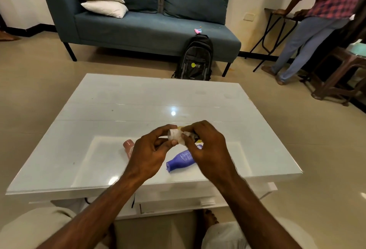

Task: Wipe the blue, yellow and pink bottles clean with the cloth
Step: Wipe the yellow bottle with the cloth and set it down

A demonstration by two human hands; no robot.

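Observation:
My left hand (150, 153) pinches the white-capped end of the yellow bottle (172, 134) above the white table (138, 98). My right hand (208, 149) presses a small white cloth (183, 137) against the same bottle, and most of the bottle's body is hidden under its fingers. The blue bottle (181, 160) lies on its side on the table beneath my right hand, cap toward me. The pink bottle (128, 147) sits to the left, partly hidden behind my left hand.
Past the table a blue sofa (138, 29) carries two cushions, and a black backpack (195, 58) leans against it. A person in a checked shirt (324, 11) stands at the far right by a folding stand and a wooden stool (340, 74). My knees are under the table's near edge.

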